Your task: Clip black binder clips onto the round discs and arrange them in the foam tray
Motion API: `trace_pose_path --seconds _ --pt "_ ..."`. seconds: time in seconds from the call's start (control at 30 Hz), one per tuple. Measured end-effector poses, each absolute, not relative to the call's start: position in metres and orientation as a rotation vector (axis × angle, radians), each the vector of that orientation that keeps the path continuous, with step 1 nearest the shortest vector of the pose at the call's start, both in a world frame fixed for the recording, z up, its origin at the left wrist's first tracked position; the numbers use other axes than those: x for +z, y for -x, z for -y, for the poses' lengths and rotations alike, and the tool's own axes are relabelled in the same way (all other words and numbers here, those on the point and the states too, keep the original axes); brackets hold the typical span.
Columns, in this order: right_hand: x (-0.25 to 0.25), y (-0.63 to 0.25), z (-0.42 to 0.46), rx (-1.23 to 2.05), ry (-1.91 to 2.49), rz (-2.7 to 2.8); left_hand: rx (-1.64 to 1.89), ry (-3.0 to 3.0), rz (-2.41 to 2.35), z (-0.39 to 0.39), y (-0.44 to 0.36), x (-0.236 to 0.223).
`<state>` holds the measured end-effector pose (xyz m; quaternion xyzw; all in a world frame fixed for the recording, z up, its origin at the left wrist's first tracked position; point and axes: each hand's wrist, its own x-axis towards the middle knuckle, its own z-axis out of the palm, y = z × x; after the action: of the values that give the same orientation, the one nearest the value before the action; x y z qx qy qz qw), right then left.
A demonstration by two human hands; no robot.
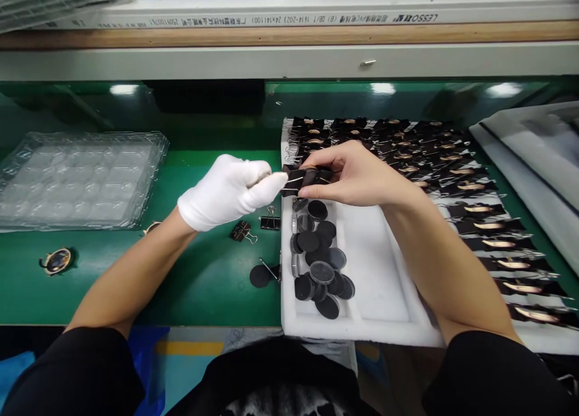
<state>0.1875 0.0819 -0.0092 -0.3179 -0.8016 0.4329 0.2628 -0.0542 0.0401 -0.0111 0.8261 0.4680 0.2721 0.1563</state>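
My left hand (228,190), in a white glove, pinches one end of a small black clipped part (304,179). My bare right hand (357,173) grips the same part from the other side, fingers closed round it. Both hands hover over the far end of a white foam tray (384,283). A pile of black round discs (319,262) lies in that tray just below the hands. Rows of clipped black parts with gold centres (452,175) cover the tray to the right.
Loose binder clips (270,220) and one black disc (260,275) lie on the green mat beside the tray. A clear plastic blister tray (81,178) sits at the left, a small gold-rimmed part (57,260) in front of it. A shelf rail (289,60) runs overhead.
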Motion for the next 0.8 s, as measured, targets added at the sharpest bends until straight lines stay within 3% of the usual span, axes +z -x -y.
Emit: trace_pose_path --seconds 0.13,0.33,0.43,0.57,0.67,0.8 --pt "-0.01 -0.188 -0.081 0.973 0.877 2.237 0.66 -2.288 -1.336 -0.045 0.061 -0.01" --pt "-0.025 -0.184 -0.081 0.338 0.893 2.22 0.586 -1.558 -1.141 -0.047 0.057 -0.012" --pt "-0.021 -0.187 -0.083 0.241 0.929 2.271 0.65 -1.563 -1.088 -0.042 0.053 -0.007" --pt "0.0 -0.198 -0.082 0.407 0.844 2.384 0.784 -1.736 -1.14 -0.038 0.056 0.001" --pt "0.013 -0.2 -0.075 0.717 0.779 2.409 0.773 -1.825 -1.153 -0.038 0.057 0.002" --pt "0.016 -0.198 -0.069 0.873 0.875 2.361 0.689 -1.957 -1.154 -0.033 0.05 -0.002"
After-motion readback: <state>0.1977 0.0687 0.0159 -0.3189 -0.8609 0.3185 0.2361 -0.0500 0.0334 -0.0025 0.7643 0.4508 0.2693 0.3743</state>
